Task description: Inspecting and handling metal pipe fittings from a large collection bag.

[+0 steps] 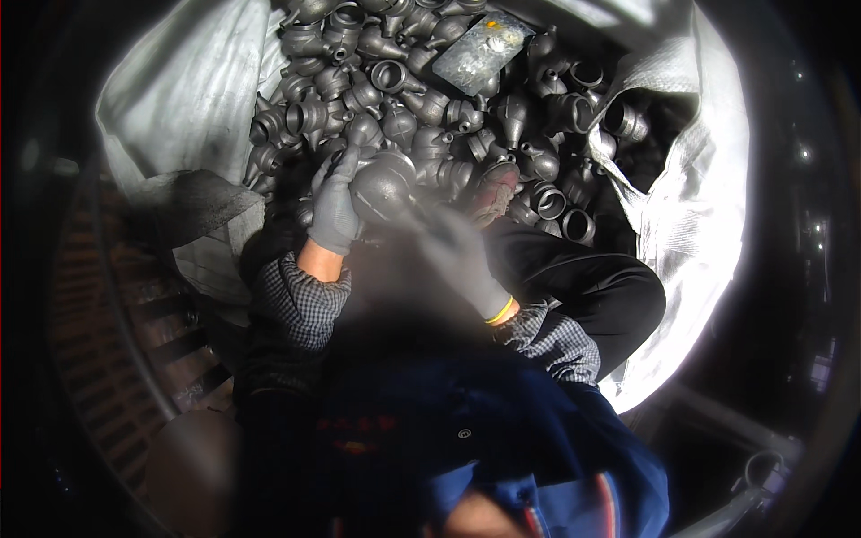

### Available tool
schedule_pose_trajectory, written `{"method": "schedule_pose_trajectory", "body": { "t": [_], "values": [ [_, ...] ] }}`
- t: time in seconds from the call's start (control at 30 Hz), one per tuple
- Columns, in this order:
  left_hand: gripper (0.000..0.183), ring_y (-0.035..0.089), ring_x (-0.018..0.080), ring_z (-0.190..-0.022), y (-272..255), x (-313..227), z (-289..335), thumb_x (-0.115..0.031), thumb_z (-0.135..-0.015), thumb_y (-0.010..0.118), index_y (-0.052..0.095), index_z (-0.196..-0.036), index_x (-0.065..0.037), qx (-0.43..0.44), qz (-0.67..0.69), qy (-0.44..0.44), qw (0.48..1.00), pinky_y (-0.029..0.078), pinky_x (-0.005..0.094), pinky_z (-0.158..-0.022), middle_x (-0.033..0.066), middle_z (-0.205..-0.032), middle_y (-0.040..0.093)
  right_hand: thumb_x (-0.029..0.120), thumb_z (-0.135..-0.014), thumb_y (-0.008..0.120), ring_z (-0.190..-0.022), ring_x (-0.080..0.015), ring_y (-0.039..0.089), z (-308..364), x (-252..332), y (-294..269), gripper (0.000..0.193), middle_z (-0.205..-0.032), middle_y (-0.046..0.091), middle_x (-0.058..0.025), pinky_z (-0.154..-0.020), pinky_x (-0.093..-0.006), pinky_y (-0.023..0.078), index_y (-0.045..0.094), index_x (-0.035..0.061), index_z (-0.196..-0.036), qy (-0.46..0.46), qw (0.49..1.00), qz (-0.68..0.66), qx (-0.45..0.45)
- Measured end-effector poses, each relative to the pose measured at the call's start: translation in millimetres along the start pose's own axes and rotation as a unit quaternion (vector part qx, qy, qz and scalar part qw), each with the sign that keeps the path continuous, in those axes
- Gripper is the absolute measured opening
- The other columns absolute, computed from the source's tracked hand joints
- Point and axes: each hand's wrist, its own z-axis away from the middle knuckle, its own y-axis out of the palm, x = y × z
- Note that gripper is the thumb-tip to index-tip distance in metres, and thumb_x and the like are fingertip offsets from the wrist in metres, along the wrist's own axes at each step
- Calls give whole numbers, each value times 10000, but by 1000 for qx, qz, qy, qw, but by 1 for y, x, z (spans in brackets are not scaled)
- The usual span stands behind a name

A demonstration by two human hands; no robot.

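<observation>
A grey bulb-shaped metal casting (384, 190) is held up in front of me, over a heap of similar parts. My left hand (334, 211), in a light grey glove, grips it from its left side with the fingers wrapped round it. To the right of the casting is my right hand (462, 260), also gloved, with a yellow band at the wrist. Motion smears its fingers, so whether they hold anything does not show. A blurred streak lies between this hand and the casting's lower right side.
Beyond my hands lie many loose grey castings (399, 125) inside a large white woven sack (700, 215). A flat metal plate (482, 52) rests on the pile. My shoe (495, 193) and bent, black-trousered leg (592, 291) are at the right. Brown slatted crating (117, 350) stands at left.
</observation>
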Motion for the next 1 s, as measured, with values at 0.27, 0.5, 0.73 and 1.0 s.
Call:
{"method": "schedule_pose_trajectory", "body": {
  "t": [0.27,0.5,0.73,1.0],
  "values": [
    [269,613,145,-901,-7,-3,1,-218,-951,528,606,-1062,15,24,-39,72,996,506,277,-812,80,-989,643,98,-871,575,-1090,-342,562,-1,9,-16,480,-1178,568,-176,-903,-360,462,460,72,-1336,-190,969,149,-48],
    [225,611,128,-867,-8,-2,3,-193,-934,558,632,-1005,6,40,-40,55,997,494,262,-788,64,-947,649,92,-836,603,-943,-292,614,6,14,-18,441,-1044,611,-103,-795,-360,503,560,172,-1267,-227,941,237,-79],
    [188,612,127,-863,-7,-1,4,-167,-922,571,633,-998,-6,43,-31,34,998,497,260,-786,64,-942,651,76,-743,662,-827,-256,607,7,22,-16,472,-935,611,-52,-700,-353,497,615,196,-1197,-204,931,284,-106],
    [158,616,118,-801,-2,-3,4,-127,-899,595,655,-987,-10,8,37,0,999,519,250,-708,46,-907,647,67,-700,671,-779,-230,576,8,23,-15,513,-857,583,-31,-668,-364,484,623,219,-1187,-200,924,306,-108]
  ]
}}
